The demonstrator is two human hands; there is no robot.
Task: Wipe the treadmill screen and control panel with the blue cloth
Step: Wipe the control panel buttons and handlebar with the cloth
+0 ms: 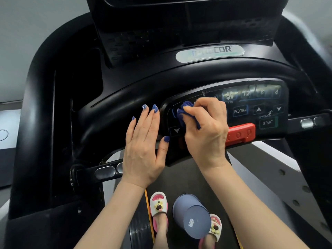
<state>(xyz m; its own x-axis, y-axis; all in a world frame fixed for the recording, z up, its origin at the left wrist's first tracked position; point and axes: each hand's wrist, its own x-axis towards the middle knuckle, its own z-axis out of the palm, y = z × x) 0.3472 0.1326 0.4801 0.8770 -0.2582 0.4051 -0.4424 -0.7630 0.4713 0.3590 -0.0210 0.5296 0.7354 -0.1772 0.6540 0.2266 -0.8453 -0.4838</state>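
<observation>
The treadmill's black control panel (pixel 251 108) shows FAN, PROGRAM, arrow and START buttons, with a red stop bar (pixel 240 133) below. My right hand (pixel 206 130) grips a bunched blue cloth (pixel 183 114) and presses it on the panel's left part. My left hand (pixel 143 146) lies flat with straight fingers on the black housing just left of the panel. The dark screen (pixel 179 18) stands above, tilted, behind a silver brand plate (pixel 210 53). Much of the cloth is hidden inside my fist.
A curved black handlebar (pixel 125 94) runs over the panel. Silver grip sensors (pixel 106 172) sit on side bars left and right. Below, my slippered feet (pixel 159 209) stand on the belt beside a grey-blue bucket (pixel 192 214).
</observation>
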